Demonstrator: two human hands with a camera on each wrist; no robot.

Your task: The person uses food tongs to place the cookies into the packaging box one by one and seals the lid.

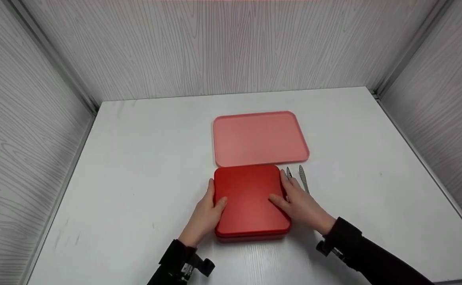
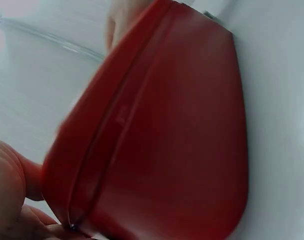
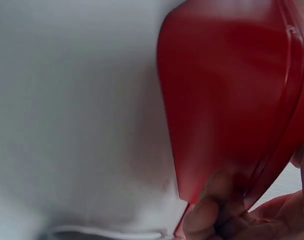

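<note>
A red lidded box (image 1: pixel 251 202) stands at the front middle of the table, between both hands. My left hand (image 1: pixel 206 211) grips its left side, thumb on the lid's edge and fingers along the wall. On the opposite side my right hand (image 1: pixel 300 204) holds the box, its thumb lying over the lid. The seam below the lid runs along the box wall (image 2: pixel 177 120) in the left wrist view. In the right wrist view, curled fingertips (image 3: pixel 202 215) touch the box's side. Whether the box bears fully on the table cannot be told.
A flat pink tray (image 1: pixel 260 138) lies just behind the box. Two slim silver pieces, like cutlery, lie right of the box: one (image 1: pixel 289 171) by my fingertips, another (image 1: pixel 303 178) farther right, both partly hidden by my right hand. Grey wood-grain panels (image 1: pixel 231 51) enclose the white table (image 1: pixel 147 158).
</note>
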